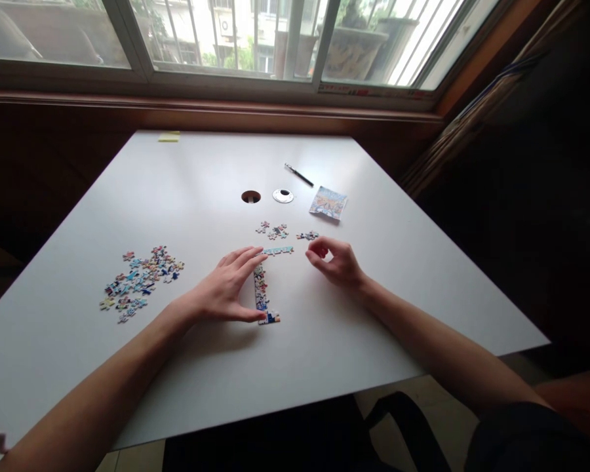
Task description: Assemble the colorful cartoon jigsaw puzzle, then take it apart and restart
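Note:
A partly joined jigsaw puzzle border (260, 288) lies on the white table, with a pale blue top strip, a left column and a short bottom piece. My left hand (229, 285) spans its left side, fingers spread, fingertips at the top corner and thumb on the bottom corner. Right of the top strip, my right hand (338, 262) is curled with thumb and forefinger close together; whether a piece is between them cannot be made out. Just beyond it sits a small row of loose puzzle pieces (307, 235). Another small group of pieces (275, 230) lies above the strip.
A large heap of puzzle pieces (145, 275) spreads at the left. Farther back lie a picture sheet (328, 202), a black pen (299, 175), a round cover (283, 196), a cable hole (250, 196) and a yellow note (169, 136). A window borders the table's far side.

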### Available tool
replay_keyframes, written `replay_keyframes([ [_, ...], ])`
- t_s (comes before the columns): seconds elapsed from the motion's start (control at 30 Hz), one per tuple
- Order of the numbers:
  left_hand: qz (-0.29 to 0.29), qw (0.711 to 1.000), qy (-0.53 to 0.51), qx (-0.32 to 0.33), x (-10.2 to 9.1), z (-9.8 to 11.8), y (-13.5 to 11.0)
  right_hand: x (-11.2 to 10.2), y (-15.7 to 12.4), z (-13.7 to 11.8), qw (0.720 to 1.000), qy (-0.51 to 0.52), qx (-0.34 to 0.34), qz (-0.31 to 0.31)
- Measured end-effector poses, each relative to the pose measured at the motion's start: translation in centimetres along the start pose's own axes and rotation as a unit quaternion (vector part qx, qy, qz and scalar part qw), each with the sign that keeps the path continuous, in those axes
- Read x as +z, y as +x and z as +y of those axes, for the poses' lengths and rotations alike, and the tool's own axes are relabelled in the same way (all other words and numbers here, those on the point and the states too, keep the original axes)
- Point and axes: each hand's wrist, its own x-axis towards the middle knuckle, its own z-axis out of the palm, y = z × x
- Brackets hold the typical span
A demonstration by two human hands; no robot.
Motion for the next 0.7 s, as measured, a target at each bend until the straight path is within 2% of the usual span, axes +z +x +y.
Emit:
replay_keyframes([
  [0.07,0.014,1.000,-0.002,0.000,0.2,0.0,0.0,-0.2,0.4,1.3,0.997,-0.011,0.064,0.050],
  [0.13,0.020,1.000,-0.002,-0.001,0.4,0.0,0.0,-0.2,0.6,2.2,0.992,-0.025,0.099,0.070],
  [0.23,0.021,1.000,0.000,-0.001,0.5,0.0,0.0,-0.1,1.2,2.9,0.990,-0.100,0.074,0.065],
  [0.33,0.022,1.000,0.003,0.006,0.5,0.0,0.0,-0.4,2.8,3.1,0.979,-0.200,0.033,0.013],
  [0.43,0.022,1.000,0.006,0.009,0.4,0.0,0.0,-1.0,5.4,3.0,0.961,-0.250,0.050,-0.104],
  [0.5,0.024,1.000,0.003,0.009,0.3,0.1,0.0,-1.4,7.1,2.9,0.954,-0.250,0.053,-0.159],
  [0.6,0.029,1.000,-0.009,0.007,0.1,0.3,-0.1,-1.6,8.4,2.9,0.951,-0.249,0.052,-0.174],
  [0.7,0.028,1.000,-0.013,0.003,0.0,0.5,-0.1,-1.6,8.6,3.2,0.950,-0.257,0.048,-0.170],
])
